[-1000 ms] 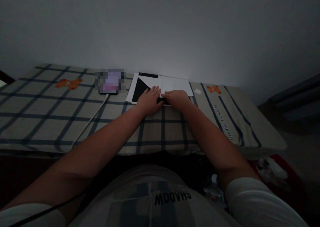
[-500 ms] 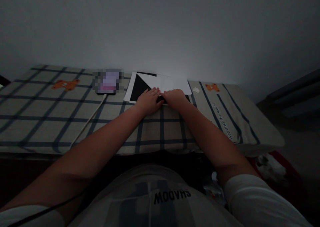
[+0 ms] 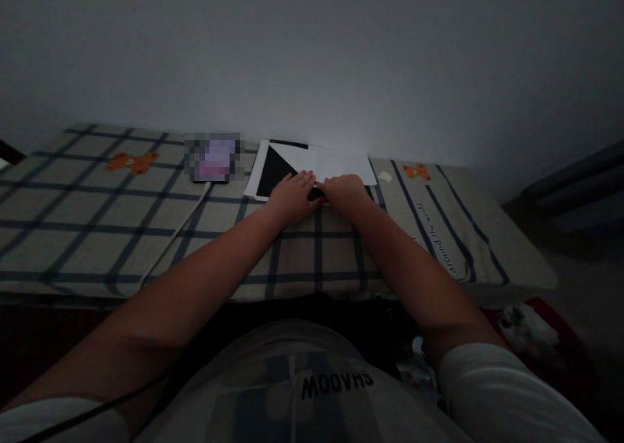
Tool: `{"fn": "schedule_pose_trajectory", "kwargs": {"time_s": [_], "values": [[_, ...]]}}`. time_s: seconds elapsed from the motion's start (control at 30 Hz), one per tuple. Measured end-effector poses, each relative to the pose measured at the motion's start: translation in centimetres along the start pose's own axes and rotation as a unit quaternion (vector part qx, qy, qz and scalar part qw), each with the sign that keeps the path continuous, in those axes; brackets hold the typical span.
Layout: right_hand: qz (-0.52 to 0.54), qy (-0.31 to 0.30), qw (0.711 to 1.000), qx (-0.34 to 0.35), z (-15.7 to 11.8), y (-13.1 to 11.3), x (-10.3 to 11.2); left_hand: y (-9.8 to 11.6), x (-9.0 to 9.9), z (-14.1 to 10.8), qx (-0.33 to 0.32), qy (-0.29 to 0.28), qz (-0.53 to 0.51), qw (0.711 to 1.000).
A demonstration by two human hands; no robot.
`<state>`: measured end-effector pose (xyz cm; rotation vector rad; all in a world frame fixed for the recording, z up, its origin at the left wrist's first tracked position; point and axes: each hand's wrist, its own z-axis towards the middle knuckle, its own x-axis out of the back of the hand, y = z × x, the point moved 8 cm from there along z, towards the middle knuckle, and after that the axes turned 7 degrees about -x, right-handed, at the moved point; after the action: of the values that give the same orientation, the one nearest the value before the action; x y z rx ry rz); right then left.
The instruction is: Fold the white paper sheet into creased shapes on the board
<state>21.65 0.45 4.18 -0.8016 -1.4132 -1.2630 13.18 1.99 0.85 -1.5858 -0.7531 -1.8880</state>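
Note:
A white sheet of paper (image 3: pixel 341 162) with a slanting left edge lies over a flat black panel with a white border (image 3: pixel 273 173), close to the wall. My left hand (image 3: pixel 291 194) rests on the panel and the paper's lower left edge, its fingers stretched out flat. Touching its fingertips is my right hand (image 3: pixel 345 190), closed, fingers curled and pressed together at the paper's near edge. What lies under the right fingers is partly hidden.
A phone (image 3: pixel 214 160), its screen blurred, lies left of the panel with a pale cable (image 3: pixel 178 231) running to the front edge. A small white scrap (image 3: pixel 385 176) sits to the right. A checked cloth (image 3: pixel 88 199) covers the table; a wall (image 3: pixel 312 59) rises behind.
The whole view has shifted slightly, so things appear a little further right. Both hands keep nearly the same place on the paper and panel.

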Motion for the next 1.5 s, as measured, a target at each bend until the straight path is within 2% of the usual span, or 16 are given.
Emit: {"fn": "schedule_pose_trajectory", "kwargs": {"time_s": [0.33,0.47,0.57,0.6,0.67,0.77,0.87,0.93,1.0,1.1,1.27,1.33,1.43,1.5], "values": [[0.021,-0.007,1.0,-0.014,-0.1,0.5,0.2,0.0,0.1,-0.1,-0.004,0.017,-0.012,1.0],[0.052,0.026,0.998,-0.02,0.0,1.5,0.4,-0.1,0.6,-0.3,-0.009,0.035,-0.012,0.999],[0.139,0.086,0.985,-0.052,0.4,3.2,0.5,-0.2,1.2,-0.5,-0.007,0.064,-0.019,0.998],[0.192,0.116,0.972,-0.07,0.6,4.0,0.5,-0.3,1.4,-0.5,-0.008,0.076,-0.025,0.997],[0.32,0.19,0.923,-0.096,0.8,6.0,0.6,-0.6,1.9,-0.5,-0.012,0.109,-0.043,0.993],[0.504,0.278,0.811,-0.101,1.1,8.7,0.1,-1.6,2.9,-0.5,-0.019,0.182,-0.098,0.978],[0.631,0.272,0.717,-0.116,1.6,10.2,-1.2,-2.8,4.4,-0.9,-0.035,0.267,-0.177,0.947],[0.677,0.244,0.684,-0.115,2.0,10.1,-1.7,-3.4,5.3,-1.3,-0.042,0.304,-0.225,0.925],[0.697,0.217,0.676,-0.105,2.2,9.3,-1.9,-3.7,5.7,-1.5,-0.047,0.306,-0.275,0.91],[0.695,0.199,0.685,-0.089,2.1,8.0,-1.6,-3.6,5.2,-1.4,-0.04,0.268,-0.338,0.901],[0.648,0.185,0.73,-0.115,1.7,7.1,-1.0,-4.4,3.3,-1.2,0.056,0.232,-0.41,0.88],[0.641,0.172,0.735,-0.139,1.7,7.2,-1.1,-4.9,2.9,-1.4,0.097,0.23,-0.437,0.864],[0.659,0.159,0.716,-0.164,1.8,7.5,-1.5,-5.3,2.5,-1.5,0.142,0.223,-0.499,0.825],[0.678,0.152,0.696,-0.182,2.0,7.8,-2.1,-5.2,2.0,-1.4,0.153,0.204,-0.583,0.772]]}}
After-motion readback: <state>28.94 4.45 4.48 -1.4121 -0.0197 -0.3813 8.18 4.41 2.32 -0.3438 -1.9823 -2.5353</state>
